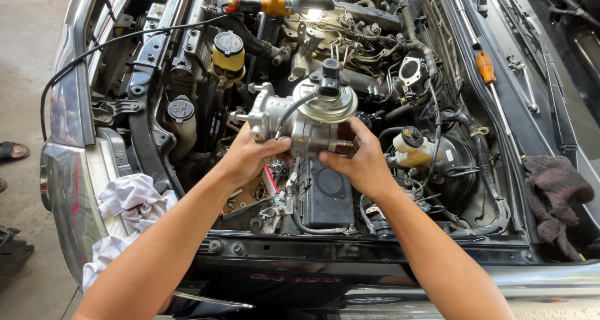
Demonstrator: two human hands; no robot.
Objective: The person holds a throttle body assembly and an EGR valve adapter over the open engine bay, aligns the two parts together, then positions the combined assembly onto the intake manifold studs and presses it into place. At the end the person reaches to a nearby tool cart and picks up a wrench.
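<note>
Both your hands carry the metal pump assembly (pixel 300 117) above the open engine bay (pixel 350 57). Left hand (pixel 250 156) wraps the cast housing from below-left, fingers curled around it. Right hand (pixel 359 164) pinches its lower right edge, thumb on the near face.

Risks, as I judge them:
- The grip sits low while the domed diaphragm cap (pixel 325 104) rides on top; top-heavy, so it could roll out of your fingers.
- A drop lands on the black box (pixel 325 195) or the brake fluid reservoir (pixel 412 148) just beside your right hand.
- The thin black hose (pixel 294 110) looped across the dome could snag.

Look: dull silver casting, brassy round cap, black fitting on top, threaded ports at left.
</note>
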